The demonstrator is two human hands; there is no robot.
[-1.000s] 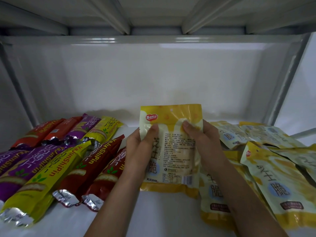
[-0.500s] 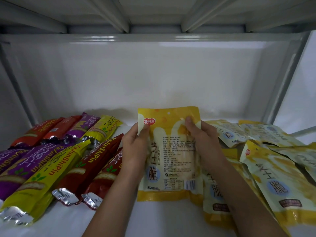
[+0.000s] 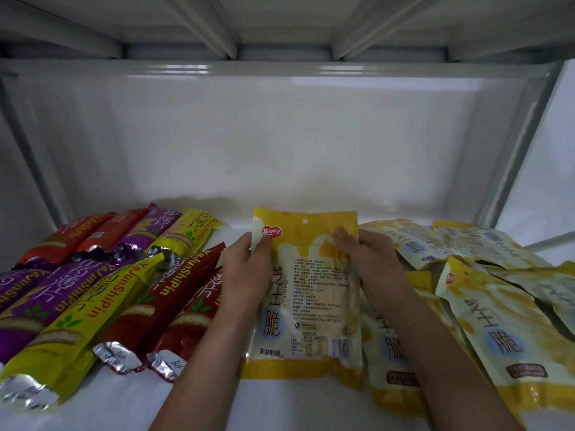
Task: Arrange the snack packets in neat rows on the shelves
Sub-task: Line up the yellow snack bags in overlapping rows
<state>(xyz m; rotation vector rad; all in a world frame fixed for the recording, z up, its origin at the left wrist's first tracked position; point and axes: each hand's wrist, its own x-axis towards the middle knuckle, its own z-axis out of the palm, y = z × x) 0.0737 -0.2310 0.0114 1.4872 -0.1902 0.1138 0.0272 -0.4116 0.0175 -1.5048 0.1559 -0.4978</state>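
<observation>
Hands are seen at mid-shelf, and a yellow packet [image 3: 306,293] is gripped between them by its upper corners. The left hand [image 3: 245,272] is pinched on the packet's left edge, thumb over the front near the red logo; the right hand [image 3: 370,259] is pinched on the right edge, fingertips laid on the face. The packet is held printed side up, its lower seam touching the white shelf [image 3: 217,399] near the front.

To the left, long cake packs [image 3: 102,303] in red, purple and yellow are laid slanting in two rows, and the nearest red one is touched by the left wrist. To the right, a loose heap of yellow packets [image 3: 485,309] is spread out, one of them overlapped by the held packet's right edge. Between the two groups only a narrow lane of bare shelf is left. Behind the packet, open shelf is seen up to the back wall [image 3: 280,141]. The sides are closed by grey uprights [image 3: 513,157], and the space overhead is bounded by the ribbed underside of the shelf above.

Compared with a second ago, the packet has been lowered and laid flatter, and both hands have been moved up to its top corners
</observation>
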